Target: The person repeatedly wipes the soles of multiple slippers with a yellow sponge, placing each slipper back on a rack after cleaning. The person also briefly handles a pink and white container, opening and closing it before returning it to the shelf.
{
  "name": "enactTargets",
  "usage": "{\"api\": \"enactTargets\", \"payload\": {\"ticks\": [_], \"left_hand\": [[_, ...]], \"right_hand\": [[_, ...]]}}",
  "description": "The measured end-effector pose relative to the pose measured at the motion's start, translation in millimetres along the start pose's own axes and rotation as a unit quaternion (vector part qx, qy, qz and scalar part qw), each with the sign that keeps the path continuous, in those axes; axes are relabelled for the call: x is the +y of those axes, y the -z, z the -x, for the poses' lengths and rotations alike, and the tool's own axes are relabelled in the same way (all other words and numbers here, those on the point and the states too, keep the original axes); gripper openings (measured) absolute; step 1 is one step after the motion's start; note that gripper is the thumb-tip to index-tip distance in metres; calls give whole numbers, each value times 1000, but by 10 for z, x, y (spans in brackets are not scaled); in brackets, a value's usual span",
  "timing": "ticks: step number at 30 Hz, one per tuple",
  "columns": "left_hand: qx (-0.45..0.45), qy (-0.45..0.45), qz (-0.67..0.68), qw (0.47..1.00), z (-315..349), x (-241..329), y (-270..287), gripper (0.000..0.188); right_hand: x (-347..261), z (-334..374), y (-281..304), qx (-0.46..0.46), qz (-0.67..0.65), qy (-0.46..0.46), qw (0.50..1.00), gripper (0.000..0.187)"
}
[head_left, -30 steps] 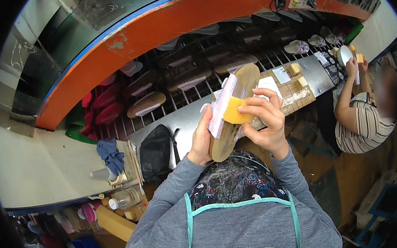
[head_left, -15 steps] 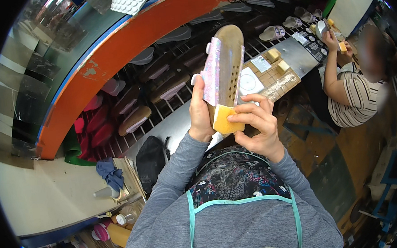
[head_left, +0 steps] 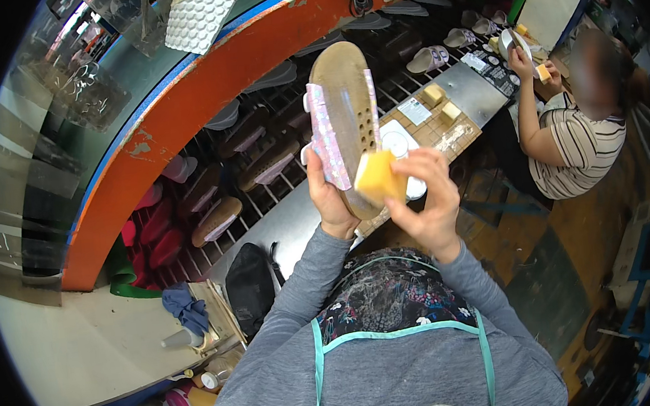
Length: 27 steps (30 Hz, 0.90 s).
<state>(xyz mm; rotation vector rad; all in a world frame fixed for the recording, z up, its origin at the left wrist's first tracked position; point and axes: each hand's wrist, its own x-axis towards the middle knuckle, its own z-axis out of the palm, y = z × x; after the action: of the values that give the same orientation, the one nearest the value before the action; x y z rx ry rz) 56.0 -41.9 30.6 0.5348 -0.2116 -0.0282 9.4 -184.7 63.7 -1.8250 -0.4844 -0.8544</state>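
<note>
1. Your left hand (head_left: 330,202) is closed around the lower part of a sandal (head_left: 347,116), holding it upright in front of your chest, sole side toward you. The footbed is tan, matte and oval, with rows of small punched holes along its right half.
2. A strap (head_left: 327,137) runs down the sandal's left edge: pink, glittery, with an iridescent sheen, flat and band-shaped.
3. Your right hand (head_left: 427,202) pinches a yellow sponge block (head_left: 377,177) between thumb and fingers. The block is soft-looking, roughly cubic, and touches the sandal's lower end.
4. Behind the sandal, a wire rack (head_left: 260,162) of dark metal bars carries more soles and sandals in tan, pink and grey.
5. An orange curved beam (head_left: 200,98) with chipped paint and a blue edge arches over the rack.
6. A white honeycomb-textured sheet (head_left: 197,17) hangs above, at the top.
7. On the metal bench (head_left: 470,90) to the right: two small tan blocks, and a white rectangular label lying flat just left of them.
8. A co-worker (head_left: 575,142) in a striped top sits at far right, holding another sandal and a yellow block.
9. A black bag (head_left: 249,287) lies at lower left beside a blue cloth (head_left: 186,306).
</note>
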Motion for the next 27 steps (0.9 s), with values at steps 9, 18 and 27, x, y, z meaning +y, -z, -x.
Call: {"api": "enactTargets", "payload": {"ticks": [9, 18, 27], "left_hand": [[83, -14, 76, 994, -45, 421, 475, 57], [67, -62, 143, 986, 233, 612, 660, 56], [60, -70, 143, 985, 397, 767, 754, 54]], "right_hand": [[-83, 100, -136, -199, 105, 40, 974, 32], [-194, 338, -580, -126, 44, 67, 989, 41], [-98, 364, -724, -110, 64, -43, 991, 36]]}}
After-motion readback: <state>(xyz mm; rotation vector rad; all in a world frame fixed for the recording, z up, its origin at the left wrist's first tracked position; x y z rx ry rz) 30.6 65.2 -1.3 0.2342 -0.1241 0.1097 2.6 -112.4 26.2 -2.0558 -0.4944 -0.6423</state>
